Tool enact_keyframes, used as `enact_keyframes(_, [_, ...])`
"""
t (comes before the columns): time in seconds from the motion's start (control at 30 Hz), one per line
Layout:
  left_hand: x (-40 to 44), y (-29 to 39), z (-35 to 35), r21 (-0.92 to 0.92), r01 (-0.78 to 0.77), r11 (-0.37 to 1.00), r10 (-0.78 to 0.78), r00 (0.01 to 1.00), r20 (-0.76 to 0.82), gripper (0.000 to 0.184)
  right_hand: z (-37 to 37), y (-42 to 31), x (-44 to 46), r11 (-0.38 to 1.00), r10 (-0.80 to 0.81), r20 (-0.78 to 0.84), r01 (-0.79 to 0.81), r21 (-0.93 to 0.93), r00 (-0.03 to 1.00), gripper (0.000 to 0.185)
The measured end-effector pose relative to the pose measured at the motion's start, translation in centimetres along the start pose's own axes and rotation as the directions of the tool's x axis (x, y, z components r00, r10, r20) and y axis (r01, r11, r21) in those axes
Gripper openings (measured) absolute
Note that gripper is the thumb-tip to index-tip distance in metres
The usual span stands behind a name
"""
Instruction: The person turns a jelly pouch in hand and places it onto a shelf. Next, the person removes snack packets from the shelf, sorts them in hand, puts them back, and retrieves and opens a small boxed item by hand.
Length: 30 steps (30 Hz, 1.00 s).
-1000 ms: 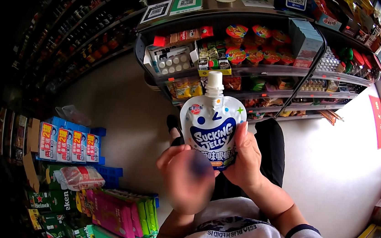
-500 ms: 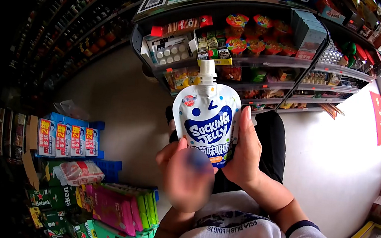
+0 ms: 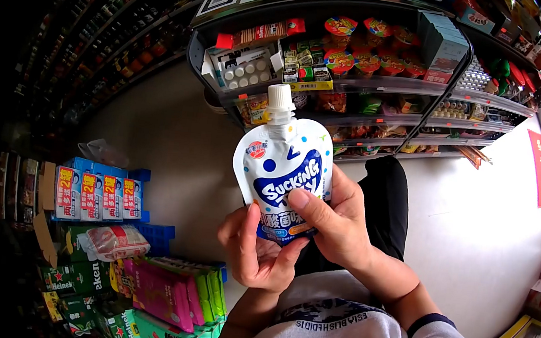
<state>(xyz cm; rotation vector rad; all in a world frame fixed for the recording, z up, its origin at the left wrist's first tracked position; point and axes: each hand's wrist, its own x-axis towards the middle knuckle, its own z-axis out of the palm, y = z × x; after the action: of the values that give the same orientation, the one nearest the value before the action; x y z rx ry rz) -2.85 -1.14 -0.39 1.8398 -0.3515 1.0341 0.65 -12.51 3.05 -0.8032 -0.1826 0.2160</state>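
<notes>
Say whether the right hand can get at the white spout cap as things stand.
Probably yes: the white spout cap stands uncovered atop the Sucking Jelly pouch, with no hand over it, though the right hand, gripping the pouch lower down, would likely have to shift up.

Smooth, glossy plastic pouch [image 3: 281, 170]

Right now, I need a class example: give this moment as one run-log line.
jelly pouch: white cap on; left hand: holding lower left part; right hand: holding right side, thumb across front; beyond: snack shelves
</notes>
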Motion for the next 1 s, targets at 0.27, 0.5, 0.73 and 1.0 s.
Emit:
enact_keyframes(0.27, [-0.2,0.2,-0.5,0.012,-0.002,1.0,0.002,1.0,-0.016,0.063,0.0,-0.1,-0.3,1.0,-0.001,0.026,0.001,0.007,1.0,0.041])
enact_keyframes(0.5, [-0.1,0.0,-0.9,0.036,-0.08,0.996,0.079,0.997,0.009,0.06,0.4,-1.2,0.8,0.989,-0.048,0.006,0.048,-0.139,0.999,0.048])
enact_keyframes(0.73, [-0.5,0.1,-0.8,-0.013,-0.081,0.997,0.08,0.996,-0.03,0.062,0.8,-1.9,0.9,0.995,-0.032,-0.051,0.027,-0.093,0.998,0.028])
enact_keyframes(1.0, [-0.7,-0.3,-0.7,-0.01,-0.134,0.991,0.133,0.989,-0.058,0.062,0.5,-1.7,1.0,0.998,-0.048,-0.097,0.044,-0.041,0.994,0.038])
